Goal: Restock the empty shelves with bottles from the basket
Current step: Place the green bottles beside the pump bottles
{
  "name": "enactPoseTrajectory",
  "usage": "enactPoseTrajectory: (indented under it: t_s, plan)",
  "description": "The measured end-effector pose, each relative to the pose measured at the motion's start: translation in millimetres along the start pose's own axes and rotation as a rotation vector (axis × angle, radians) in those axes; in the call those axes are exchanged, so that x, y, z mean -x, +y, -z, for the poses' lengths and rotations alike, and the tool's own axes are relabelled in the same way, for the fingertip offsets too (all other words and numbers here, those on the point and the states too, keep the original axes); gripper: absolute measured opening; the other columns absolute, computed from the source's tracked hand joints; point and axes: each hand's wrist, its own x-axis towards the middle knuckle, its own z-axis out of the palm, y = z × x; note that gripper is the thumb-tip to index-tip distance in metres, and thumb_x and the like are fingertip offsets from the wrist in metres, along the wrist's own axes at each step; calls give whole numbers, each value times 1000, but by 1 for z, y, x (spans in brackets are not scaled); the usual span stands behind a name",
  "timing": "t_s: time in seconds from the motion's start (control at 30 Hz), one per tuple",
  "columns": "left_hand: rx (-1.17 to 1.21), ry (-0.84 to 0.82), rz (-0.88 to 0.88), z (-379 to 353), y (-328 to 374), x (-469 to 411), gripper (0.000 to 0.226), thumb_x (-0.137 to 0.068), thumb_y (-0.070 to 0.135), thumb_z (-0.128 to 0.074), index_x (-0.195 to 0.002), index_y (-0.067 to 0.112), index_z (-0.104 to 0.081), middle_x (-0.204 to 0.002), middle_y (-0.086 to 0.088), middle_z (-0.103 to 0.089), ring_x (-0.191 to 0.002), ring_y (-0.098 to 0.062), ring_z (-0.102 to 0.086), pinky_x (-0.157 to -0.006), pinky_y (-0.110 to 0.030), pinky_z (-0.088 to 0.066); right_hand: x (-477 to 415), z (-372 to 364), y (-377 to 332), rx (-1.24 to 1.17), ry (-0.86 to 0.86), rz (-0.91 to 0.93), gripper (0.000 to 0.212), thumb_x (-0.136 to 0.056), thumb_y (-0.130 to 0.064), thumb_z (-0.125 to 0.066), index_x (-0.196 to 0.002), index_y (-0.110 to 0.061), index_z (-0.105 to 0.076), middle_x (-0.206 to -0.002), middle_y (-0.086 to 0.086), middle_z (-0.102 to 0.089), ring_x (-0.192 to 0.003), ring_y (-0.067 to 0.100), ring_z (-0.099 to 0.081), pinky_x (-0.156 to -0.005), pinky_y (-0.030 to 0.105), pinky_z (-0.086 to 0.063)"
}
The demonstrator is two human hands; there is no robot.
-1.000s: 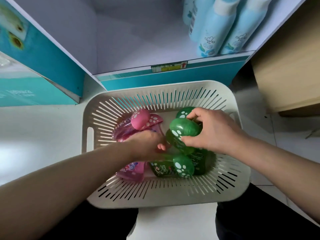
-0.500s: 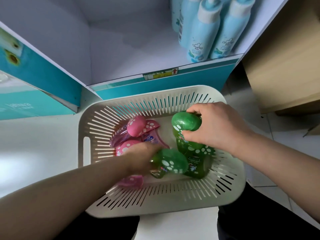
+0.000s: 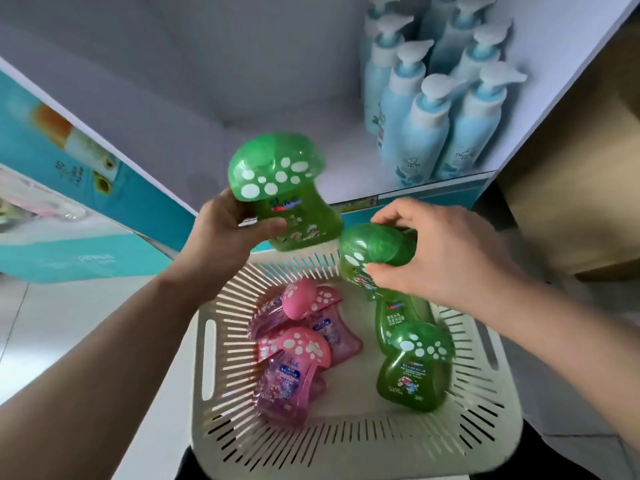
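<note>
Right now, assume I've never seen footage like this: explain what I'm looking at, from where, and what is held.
No machine here: these are a person's two bare hands, filmed by a camera worn on the head, looking down. The left hand holds up a green mushroom-shaped plastic bottle. The right hand grips a second green bottle by its cap. Below, in a cream slatted plastic basket, lie pink mushroom-shaped bottles and a third green bottle. Behind, light-blue pump bottles stand on a white shelf.

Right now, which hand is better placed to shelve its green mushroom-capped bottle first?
Left, probably: the left hand holds the raised green bottle before the half-bare white shelf; the right hand grips the lower green bottle over the cream slotted plastic basket.
</note>
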Motion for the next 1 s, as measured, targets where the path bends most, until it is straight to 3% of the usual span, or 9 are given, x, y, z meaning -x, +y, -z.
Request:
enactPoseTrajectory:
  t_s: [0.17,0.23,0.33,0.47,0.53,0.63,0.7,0.8,1.0]
  plan:
    - [-158,330,-44,-20,10,-65,46,-73,13,-79,-117,10,-62,-99,5,-70,-84,-7,-64,-71,-9,-50,-5,10,-1,-87,72,-6,51,-57,-53,-75,-104,-39,-63,-99,-21,-69,-99,6,-64,-88,31,-50]
    - [-222,384,-6,-29,4,-87,49,-74,17,-79,-119,11,-60,-105,1,-69,-92,-14,-65,-79,-19,-53,-5,12,1,-127,103,-8,50,-56,-53,-74,-104,-41,-63,-97,-22,-69,-97,6,-64,-88,32,-50]
    - [-262,354,39,-41,-10,-107,51,-72,18,-80,-118,13,-59,-110,-3,-69,-101,-21,-65,-91,-36,-53,-4,12,3,-176,129,3,51,-56,-53,-71,-105,-42,-63,-96,-20,-70,-96,8,-65,-88,34,-50]
    - [-261,306,32,-43,-11,-114,54,-74,14,-78,-123,13,-55,-113,-1,-66,-104,-19,-63,-90,-29,-50,-4,13,4,-200,97,14,51,-57,-54,-70,-106,-43,-63,-96,-22,-70,-97,6,-64,-90,33,-49]
    - [-258,307,33,-37,0,-112,71,-71,12,-82,-132,13,-46,-121,-1,-60,-108,-16,-58,-90,-26,-47,-5,16,2,-211,93,19,51,-58,-53,-70,-107,-42,-63,-97,-21,-70,-97,7,-64,-90,33,-49]
    - [-445,306,-179,-22,22,-108,99,-60,16,-88,-142,24,-34,-137,-2,-45,-120,-16,-49,-100,-30,-44,-7,18,-2,-222,139,35,51,-59,-55,-70,-108,-41,-64,-95,-16,-71,-93,9,-65,-87,34,-51]
    - [-739,225,-346,-17,37,-105,94,-60,18,-85,-141,29,-38,-137,-3,-42,-124,-21,-45,-98,-38,-46,-10,18,-5,-232,172,49,52,-59,-57,-70,-108,-42,-63,-93,-15,-72,-90,9,-66,-85,34,-52]
    - [-1067,160,-440,-22,51,-107,73,-68,15,-78,-134,21,-48,-132,-10,-46,-124,-29,-40,-91,-46,-47,-15,19,-8,-246,218,85,55,-57,-60,-62,-109,-42,-63,-92,-15,-72,-87,8,-66,-82,33,-53]
    - [-1159,186,-397,-23,56,-142,69,-74,6,-72,-136,16,-45,-130,-15,-49,-122,-35,-40,-98,-42,-40,-37,18,-14,-199,274,204,58,-68,-57,-61,-122,-35,-58,-103,-10,-71,-94,15,-66,-82,34,-51]
